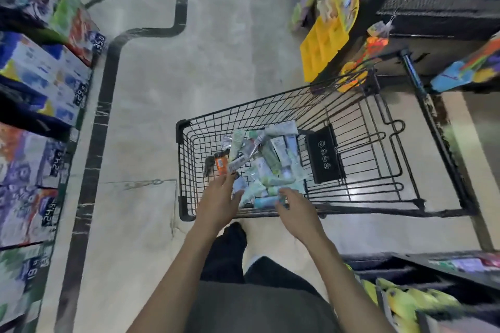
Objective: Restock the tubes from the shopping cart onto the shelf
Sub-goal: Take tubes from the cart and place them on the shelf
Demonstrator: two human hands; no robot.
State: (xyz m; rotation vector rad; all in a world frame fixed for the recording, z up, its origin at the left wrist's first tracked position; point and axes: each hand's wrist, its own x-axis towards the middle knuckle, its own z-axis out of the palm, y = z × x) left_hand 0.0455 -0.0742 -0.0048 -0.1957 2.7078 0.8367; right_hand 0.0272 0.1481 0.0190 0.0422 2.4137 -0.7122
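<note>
Both bare forearms reach forward and down from the bottom of the view, angled slightly toward each other. The left hand (219, 199) is held palm down with its fingers straight and loosely spread, thumb out to the inner side, holding nothing that can be seen. The right hand (295, 207) sits a little lower and to the right, near the left hand but apart from it, its fingers curled downward at the knuckles; whether its grip has closed on anything cannot be told through the blur.
</note>
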